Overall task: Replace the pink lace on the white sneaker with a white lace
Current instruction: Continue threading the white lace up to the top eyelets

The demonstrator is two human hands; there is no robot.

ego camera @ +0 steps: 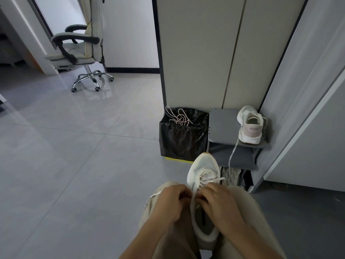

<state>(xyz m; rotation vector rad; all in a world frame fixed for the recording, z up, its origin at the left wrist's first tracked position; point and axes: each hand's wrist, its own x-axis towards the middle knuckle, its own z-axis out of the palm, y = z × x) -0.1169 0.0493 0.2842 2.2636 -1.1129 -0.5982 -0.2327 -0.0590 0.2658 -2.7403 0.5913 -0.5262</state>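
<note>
Recorder: Grey tiled floor (74, 146), glossy, fills the left half of the view. Tall pale cabinet (201, 53) with a dark edge stands at centre back. Entry order is largest first.

Checker: Furniture?

Recorder: Office chair (82, 45), cream with black armrests and a chrome wheel base, far left, well apart from everything else. Bin lined with a black bag (183, 139) stands against the cabinet foot. Grey shelf (222, 126) is just beside it on the right.

Checker: Shoes?

Recorder: Second sneaker (251, 126) sits on the shelf, heel toward the camera, with one lace end hanging over the shelf edge. White sneaker (203, 171) is held between the person's knees, over beige trousers (248, 206), toe pointing away toward the bin.

Checker: Laces?

Recorder: Pink lace (178, 116) lies in a loose tangle on top of the black bag, clear of both shoes. White lace (207, 177) crosses the lower eyelets of the white sneaker. One strand runs out to the left past the knee.

Checker: Hands?

Recorder: Left hand (170, 200) and right hand (222, 200) meet at the sneaker's upper eyelets, nearly touching. Fingers of both are curled inward and pinch the white lace, one strand each. Fingertips are hidden under the knuckles, so the exact pinch point cannot be read.
</note>
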